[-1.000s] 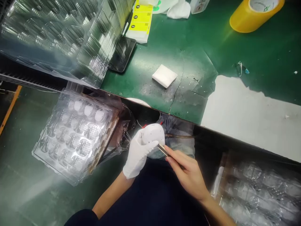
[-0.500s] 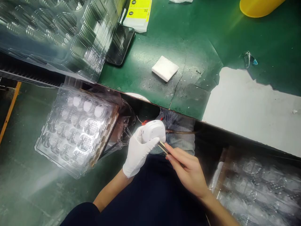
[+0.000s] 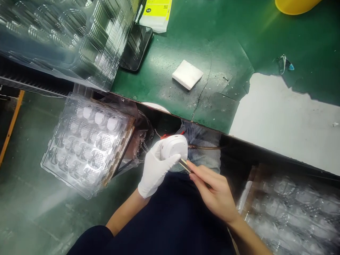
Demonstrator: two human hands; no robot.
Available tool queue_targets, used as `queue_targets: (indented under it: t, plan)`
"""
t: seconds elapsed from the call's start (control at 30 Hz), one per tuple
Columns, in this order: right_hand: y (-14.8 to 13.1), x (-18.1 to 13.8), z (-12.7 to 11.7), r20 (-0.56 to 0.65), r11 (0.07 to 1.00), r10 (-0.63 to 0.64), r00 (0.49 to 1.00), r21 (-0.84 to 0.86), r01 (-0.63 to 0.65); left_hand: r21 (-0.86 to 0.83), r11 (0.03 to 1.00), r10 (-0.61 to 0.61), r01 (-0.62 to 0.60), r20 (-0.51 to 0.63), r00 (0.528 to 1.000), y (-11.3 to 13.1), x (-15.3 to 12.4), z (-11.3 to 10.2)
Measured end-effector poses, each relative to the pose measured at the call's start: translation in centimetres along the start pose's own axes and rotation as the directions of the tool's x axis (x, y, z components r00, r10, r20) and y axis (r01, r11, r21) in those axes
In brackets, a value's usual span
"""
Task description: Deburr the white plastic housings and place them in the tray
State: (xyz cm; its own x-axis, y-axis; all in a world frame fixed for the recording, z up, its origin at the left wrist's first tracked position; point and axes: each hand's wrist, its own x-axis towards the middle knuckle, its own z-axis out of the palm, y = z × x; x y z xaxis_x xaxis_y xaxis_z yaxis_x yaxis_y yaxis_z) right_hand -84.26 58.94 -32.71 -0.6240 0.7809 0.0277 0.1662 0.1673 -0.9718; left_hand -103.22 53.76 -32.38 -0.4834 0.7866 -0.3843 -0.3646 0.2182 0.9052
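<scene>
In my white-gloved left hand [image 3: 155, 170] is a rounded white plastic housing [image 3: 175, 146], with small dark openings along its edge. My left thumb lies across its lower side. My bare right hand [image 3: 216, 189] pinches a thin, flat, blade-like tool [image 3: 185, 165], dark with a pale edge. The tool's tip meets or nearly meets the housing's lower edge, close to the left thumb; whether it touches, I cannot tell. Both hands are above my lap, in front of the green table [image 3: 159, 85].
A clear plastic tray [image 3: 77, 148] with several white parts stands at left, below larger stacked trays [image 3: 98, 46]. A white block [image 3: 187, 74], a phone [image 3: 136, 47] and yellow labels [image 3: 155, 16] lie on the table. More wrapped trays [image 3: 292, 212] are at lower right.
The tool has drawn back slightly to the right and down, showing less of its length past my fingers. The housing has tilted a little in my left hand. The camera view has shifted slightly.
</scene>
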Motion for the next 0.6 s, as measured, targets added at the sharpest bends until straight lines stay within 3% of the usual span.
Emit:
queue_targets:
  t: [0.1,0.23,0.3,0.43,0.53,0.6]
  plan:
    - [1.2,-0.3,-0.1,-0.097,0.996,0.084,0.992,0.001,-0.084,-0.082,0.995,-0.055,0.051,-0.049,0.997,-0.3,0.1,0.0]
    - [2.6,0.1,1.2,-0.293,0.954,0.300,0.908,0.104,-0.282,-0.201,0.966,-0.189,0.165,-0.105,0.976,-0.5,0.5,0.4]
    - [2.9,0.7,2.4,-0.292,0.927,0.364,0.885,0.202,-0.315,-0.250,0.949,-0.216,0.189,-0.083,0.973,-0.5,0.7,0.8]
    - [2.9,2.2,4.4,-0.266,0.884,0.429,0.864,0.319,-0.341,-0.325,0.916,-0.227,0.236,0.066,0.972,-0.7,0.5,1.5]
    - [2.8,3.2,3.7,-0.260,0.859,0.452,0.853,0.385,-0.338,-0.294,0.919,-0.218,0.261,0.172,0.961,-1.0,0.2,1.4]
    - [2.6,3.8,2.2,-0.186,0.851,0.425,0.886,0.415,-0.321,-0.225,0.944,-0.192,0.243,0.228,0.955,-1.1,0.3,0.9]
